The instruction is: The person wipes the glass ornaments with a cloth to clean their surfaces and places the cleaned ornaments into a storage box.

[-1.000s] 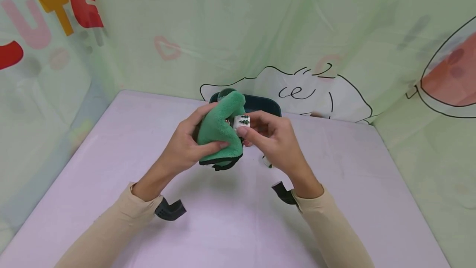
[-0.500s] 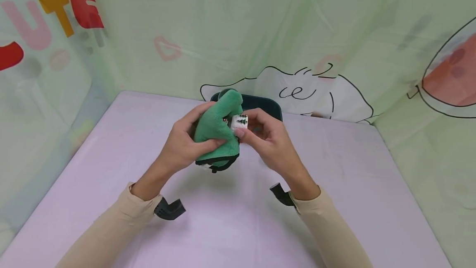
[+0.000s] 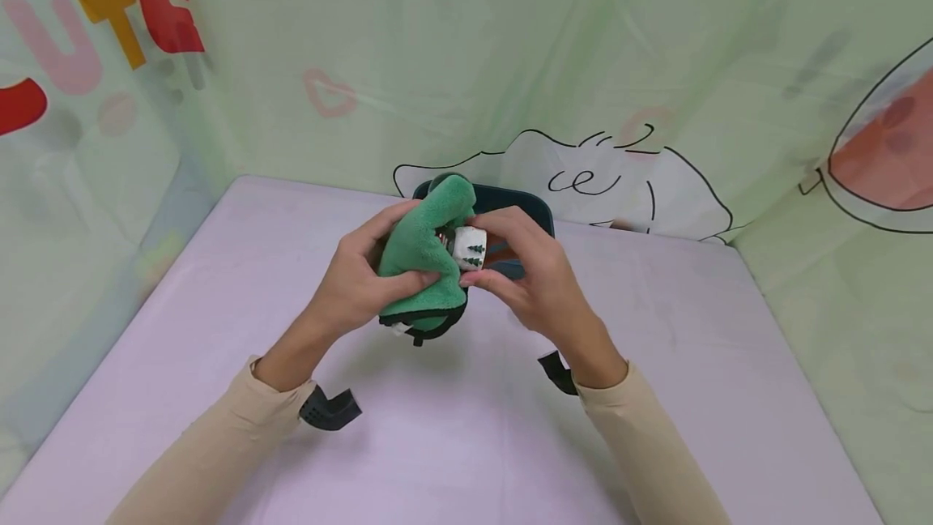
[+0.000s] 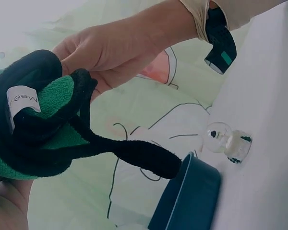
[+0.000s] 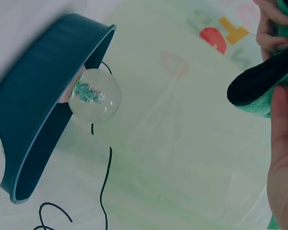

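Observation:
A green plush cloth (image 3: 426, 245) with black edging is bunched in my left hand (image 3: 357, 278), the thumb across its front. Out of the folds sticks the white base (image 3: 470, 248) of a snow globe, painted with green trees. My right hand (image 3: 535, 274) pinches this base, thumb below and fingers above. The cloth hides the globe's glass ball. In the left wrist view the cloth's white label (image 4: 23, 103) and a dangling black strap (image 4: 149, 158) show.
Behind the hands stands a dark teal bin (image 3: 521, 201). A clear glass globe (image 5: 95, 96) shows at its rim. Another snow globe (image 4: 230, 142) stands on the table beside the bin. Printed curtains hang around the table.
The snow globe's base has turned in my right hand, so its painted trees now lie sideways. My right thumb has slid to the base's lower edge. My left hand and the cloth shifted slightly left.

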